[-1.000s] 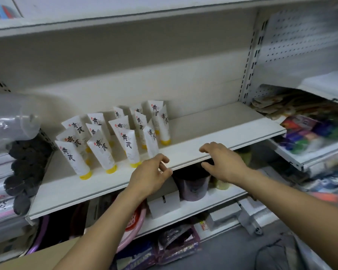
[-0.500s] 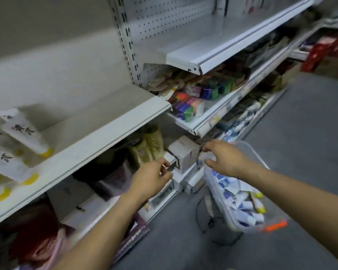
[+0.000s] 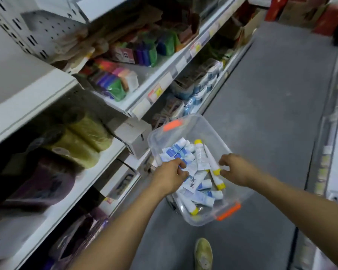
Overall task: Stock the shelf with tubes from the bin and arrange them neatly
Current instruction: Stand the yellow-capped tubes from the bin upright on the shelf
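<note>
Both hands reach into a clear plastic bin [image 3: 201,131] on the aisle floor beside the shelf [image 3: 23,98]. The left hand [image 3: 169,177], fingers curled narrow, rests on the heaped white tubes [image 3: 200,156]; whether it grips one is unclear. The right hand [image 3: 237,170] hovers just beside a yellow-capped tube [image 3: 213,164], fingers loosely curled and empty.
</note>
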